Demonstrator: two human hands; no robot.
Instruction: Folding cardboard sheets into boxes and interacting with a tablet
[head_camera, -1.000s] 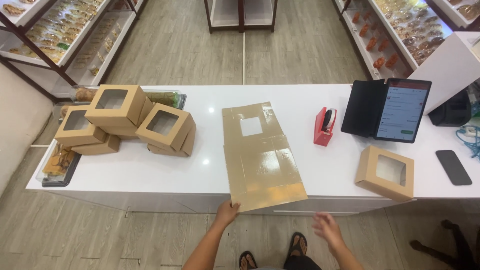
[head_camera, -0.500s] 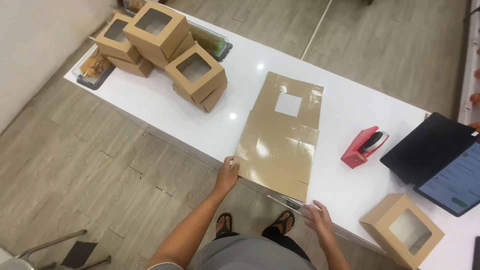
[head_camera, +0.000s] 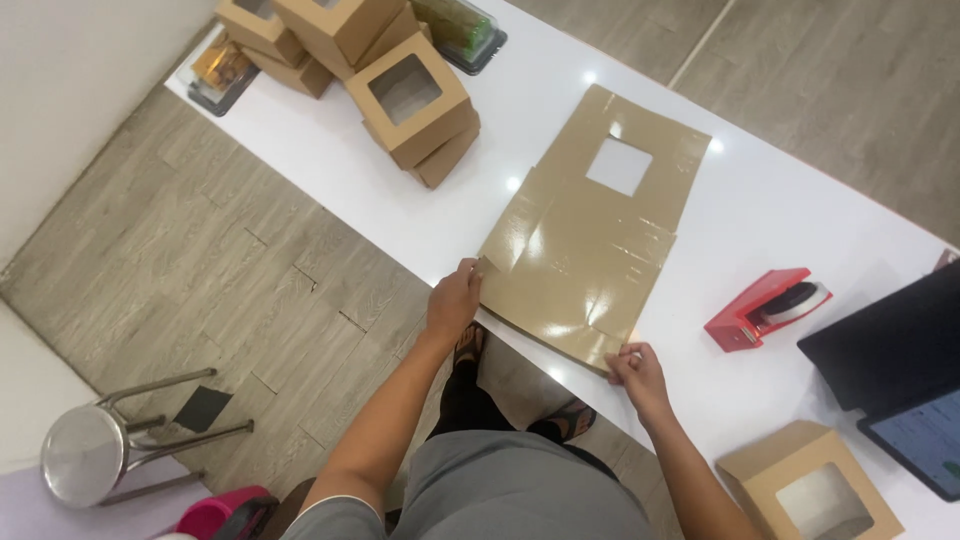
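Now gripping flat cardboard box blank (head_camera: 590, 245) at its near corners: left hand (head_camera: 452, 300) and right hand (head_camera: 636, 372), fingers closed on the edge overhanging white counter (head_camera: 330, 160). Beside it, red tape dispenser (head_camera: 765, 308).

Flat brown cardboard box blank (head_camera: 590, 235) w/ square window cut-out, on white counter.

Unfolded, glossy, lies flat & skewed to counter edge; window end far from person, near end overhangs front edge a bit. Crease lines & side flaps visible. Near corners gripped, one per hand.
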